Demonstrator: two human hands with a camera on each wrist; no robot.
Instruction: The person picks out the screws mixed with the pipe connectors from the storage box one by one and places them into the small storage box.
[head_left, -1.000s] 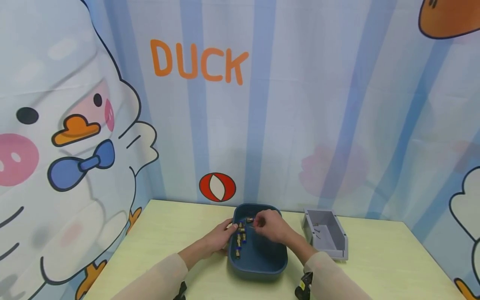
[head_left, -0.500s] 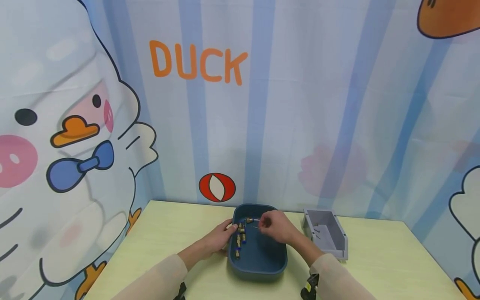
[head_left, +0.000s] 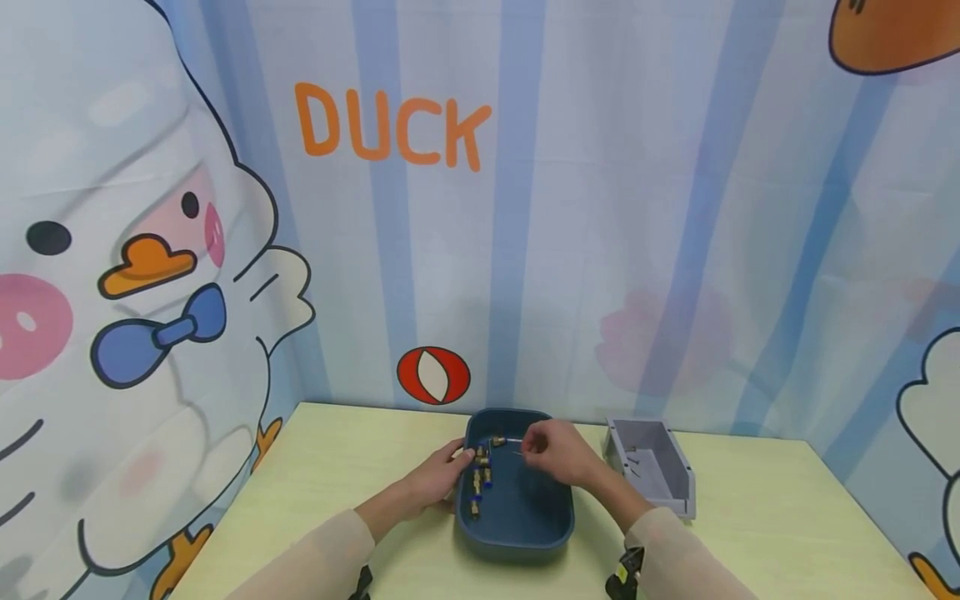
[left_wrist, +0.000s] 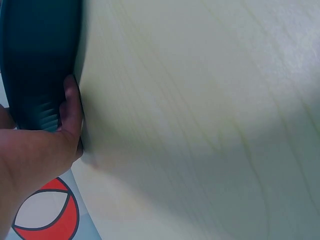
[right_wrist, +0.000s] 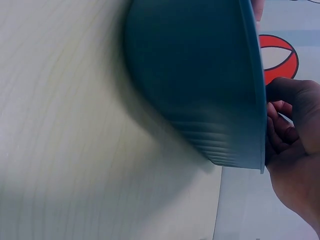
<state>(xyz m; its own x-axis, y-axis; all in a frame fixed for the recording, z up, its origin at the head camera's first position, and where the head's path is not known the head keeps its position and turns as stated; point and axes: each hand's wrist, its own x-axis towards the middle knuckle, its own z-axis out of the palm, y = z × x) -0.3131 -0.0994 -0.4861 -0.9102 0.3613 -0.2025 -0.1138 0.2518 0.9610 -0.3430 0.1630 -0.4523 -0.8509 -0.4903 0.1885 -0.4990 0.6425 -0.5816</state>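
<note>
My left hand (head_left: 438, 476) grips the left rim of a dark blue plastic basin (head_left: 528, 527), its thumb over the edge; the left wrist view shows fingers along the outer wall. Inside the basin, several brass fittings (head_left: 477, 483) with blue ends lie along the left side. Another brass fitting (head_left: 498, 441) sits nearer the far end, a slim pale piece beside it. Over the far right part of the basin, my right hand (head_left: 558, 452) pinches a thin screw-like piece (head_left: 517, 453) that points left. Most of that piece is hidden by the fingers.
A grey open-front bin (head_left: 686, 492) stands on the table right of the basin, with several small screw-like pieces (head_left: 634, 461) inside. The pale yellow table (head_left: 360, 433) ends at a printed duck curtain (head_left: 555, 250) behind. My right forearm passes in front of the bin's near-left side.
My right hand has moved a little to the right with the thin piece, uncovering more of the slim pale piece by the far fitting. The left hand and basin have stayed in place.
</note>
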